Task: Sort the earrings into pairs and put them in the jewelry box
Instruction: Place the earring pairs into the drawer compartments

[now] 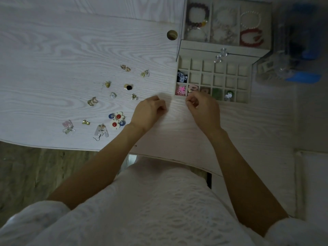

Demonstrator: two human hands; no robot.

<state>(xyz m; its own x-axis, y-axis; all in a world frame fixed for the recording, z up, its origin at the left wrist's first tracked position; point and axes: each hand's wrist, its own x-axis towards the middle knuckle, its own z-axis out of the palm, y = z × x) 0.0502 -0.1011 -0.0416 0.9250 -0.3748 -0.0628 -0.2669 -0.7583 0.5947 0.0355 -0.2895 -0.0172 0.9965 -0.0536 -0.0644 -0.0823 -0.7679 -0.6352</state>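
Earrings (117, 121) lie loose on a pale wood-grain table (53, 50), grouped in twos, approx a dozen small clusters spread left of centre, so matching looks largely done and pairs wait for the box.

Nearest the viewer: a white textured top and two bare forearms reaching fwd over the table's front edge, which curves close to the body. Dark floor shows below it at left.

Next, low on the table: a pink pair (68, 126), a small gold pair (86, 122), a clear drop pair (102, 132) w/ hook wires, and red-centred flower earrings beside blue discs.

Left hand (149, 112) rests on the table w/ fingers curled under; whether it holds anything, cannot tell. Right hand (202, 107) sits at the near rim of the jewelry box (248, 82), fingertips pinched narrow on something tiny, prob an earring, judged about to go into a front cell.

Between the hands is bare tabletop, open room for moving.

Farther: more pairs, incl gold hearts (125, 68) and a black-and-gold pair (128, 87).

The box is a grid tray at right. Its front row holds pink, green and other pieces; a black-and-white pair (182, 77) sits one row back. Most cells are free.

Farthest: a bracelet tray (211, 20) and a round brass knob (172, 34).
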